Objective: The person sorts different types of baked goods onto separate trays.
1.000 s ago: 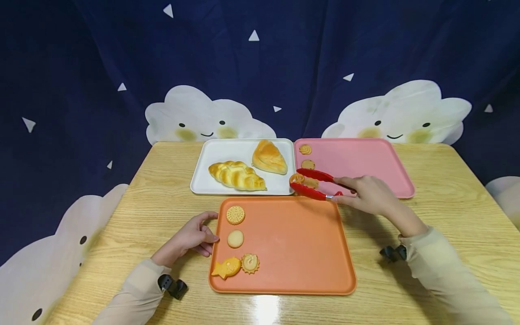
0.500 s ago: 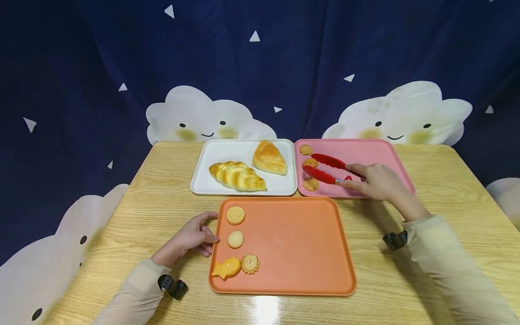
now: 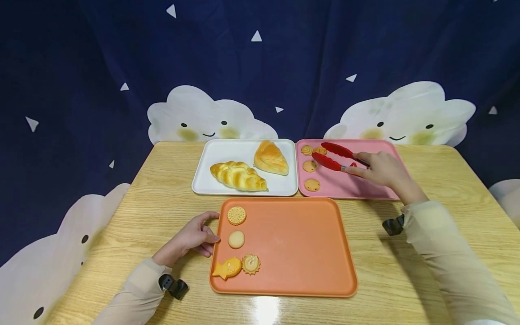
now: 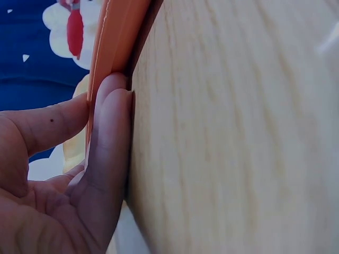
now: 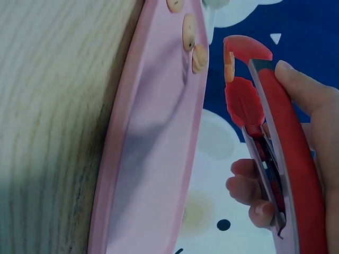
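My right hand [image 3: 383, 170] grips red tongs [image 3: 334, 162] above the pink tray [image 3: 373, 180]. Between the tongs' tips sits a small brown pretzel-shaped cookie [image 3: 320, 151], seen edge-on and off the surface in the right wrist view. Below, along the pink tray's left side, lie a swirl cookie [image 3: 306, 150] and two round speckled cookies, one in the middle [image 3: 309, 166] and one near the front [image 3: 312, 184]. The left hand [image 3: 197, 235] holds the left rim of the orange tray [image 3: 284, 291], thumb and fingers against its edge in the left wrist view.
On the orange tray lie a round dotted biscuit [image 3: 236, 215], a plain round one [image 3: 236, 239], a fish-shaped one [image 3: 227, 268] and a scalloped tart [image 3: 251, 264]. A white tray [image 3: 203, 180] bears a braided bread [image 3: 239, 176] and a triangular pastry [image 3: 271, 158]. A curtain hangs behind.
The tongs carried the pretzel-shaped cookie from the pink tray's front left corner back and right, toward the far side. The left hand stayed on the orange tray's rim.
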Demonstrator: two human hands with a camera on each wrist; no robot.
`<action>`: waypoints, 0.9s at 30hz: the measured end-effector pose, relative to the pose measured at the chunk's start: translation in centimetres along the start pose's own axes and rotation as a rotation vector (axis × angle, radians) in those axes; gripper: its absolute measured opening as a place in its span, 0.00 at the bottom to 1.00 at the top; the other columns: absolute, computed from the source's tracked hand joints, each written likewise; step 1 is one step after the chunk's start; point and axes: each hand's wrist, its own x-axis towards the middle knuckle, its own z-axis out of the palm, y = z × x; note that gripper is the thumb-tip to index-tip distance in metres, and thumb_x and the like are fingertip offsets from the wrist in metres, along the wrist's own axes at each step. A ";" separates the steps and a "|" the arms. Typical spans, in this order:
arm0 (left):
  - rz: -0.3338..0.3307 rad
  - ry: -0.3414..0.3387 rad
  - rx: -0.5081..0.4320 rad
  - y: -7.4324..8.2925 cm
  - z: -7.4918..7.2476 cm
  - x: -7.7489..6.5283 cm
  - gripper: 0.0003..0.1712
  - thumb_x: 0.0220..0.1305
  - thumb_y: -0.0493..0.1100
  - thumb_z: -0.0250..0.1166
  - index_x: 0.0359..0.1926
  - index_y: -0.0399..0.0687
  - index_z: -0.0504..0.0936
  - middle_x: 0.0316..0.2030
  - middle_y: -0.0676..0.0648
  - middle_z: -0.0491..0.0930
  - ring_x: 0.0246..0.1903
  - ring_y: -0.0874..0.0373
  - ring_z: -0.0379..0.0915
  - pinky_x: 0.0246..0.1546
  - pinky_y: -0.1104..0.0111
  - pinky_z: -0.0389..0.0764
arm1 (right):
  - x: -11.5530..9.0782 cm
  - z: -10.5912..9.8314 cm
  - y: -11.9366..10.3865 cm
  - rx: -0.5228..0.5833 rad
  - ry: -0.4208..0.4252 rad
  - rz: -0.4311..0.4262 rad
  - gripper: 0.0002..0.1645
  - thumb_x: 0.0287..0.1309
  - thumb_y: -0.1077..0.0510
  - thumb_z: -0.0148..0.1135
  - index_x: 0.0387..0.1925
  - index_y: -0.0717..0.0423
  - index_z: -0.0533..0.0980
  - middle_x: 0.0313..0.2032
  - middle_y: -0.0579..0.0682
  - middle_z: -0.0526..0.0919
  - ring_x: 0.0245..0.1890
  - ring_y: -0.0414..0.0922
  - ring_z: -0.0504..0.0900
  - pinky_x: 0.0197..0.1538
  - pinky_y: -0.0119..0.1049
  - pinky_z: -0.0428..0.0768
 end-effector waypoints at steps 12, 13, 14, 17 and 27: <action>-0.017 0.005 -0.011 -0.1 0.0 0.1 0.38 0.55 0.30 0.61 0.65 0.37 0.54 0.20 0.45 0.76 0.12 0.58 0.73 0.15 0.63 0.79 | 1.9 0.7 1.7 -0.010 -0.034 0.052 0.36 0.50 0.30 0.54 0.42 0.58 0.76 0.24 0.52 0.76 0.30 0.53 0.74 0.37 0.48 0.69; -0.016 0.004 -0.012 -0.1 0.0 0.1 0.38 0.55 0.30 0.61 0.65 0.37 0.54 0.20 0.45 0.76 0.12 0.58 0.73 0.15 0.63 0.79 | 2.0 0.8 1.9 -0.010 -0.043 0.061 0.37 0.50 0.29 0.54 0.42 0.58 0.75 0.26 0.54 0.77 0.31 0.54 0.75 0.37 0.48 0.70; -0.015 0.002 -0.012 -0.1 0.0 0.1 0.38 0.55 0.30 0.61 0.65 0.37 0.54 0.20 0.44 0.76 0.12 0.58 0.73 0.15 0.63 0.79 | 2.1 1.0 2.0 -0.011 -0.050 0.070 0.38 0.50 0.29 0.53 0.44 0.58 0.75 0.27 0.54 0.77 0.31 0.54 0.74 0.37 0.49 0.70; -0.012 0.002 -0.012 -0.1 0.0 0.1 0.38 0.55 0.30 0.61 0.65 0.37 0.54 0.20 0.44 0.76 0.13 0.58 0.73 0.15 0.63 0.79 | 2.5 1.5 2.3 -0.010 -0.065 0.095 0.39 0.49 0.27 0.52 0.43 0.58 0.74 0.26 0.54 0.76 0.28 0.53 0.73 0.34 0.48 0.70; -0.015 0.009 -0.007 -0.1 0.0 0.0 0.38 0.55 0.30 0.61 0.64 0.37 0.54 0.20 0.44 0.76 0.13 0.58 0.73 0.15 0.63 0.79 | 2.8 2.9 2.9 0.030 -0.121 0.164 0.47 0.50 0.26 0.49 0.51 0.63 0.72 0.39 0.63 0.78 0.32 0.56 0.74 0.37 0.50 0.71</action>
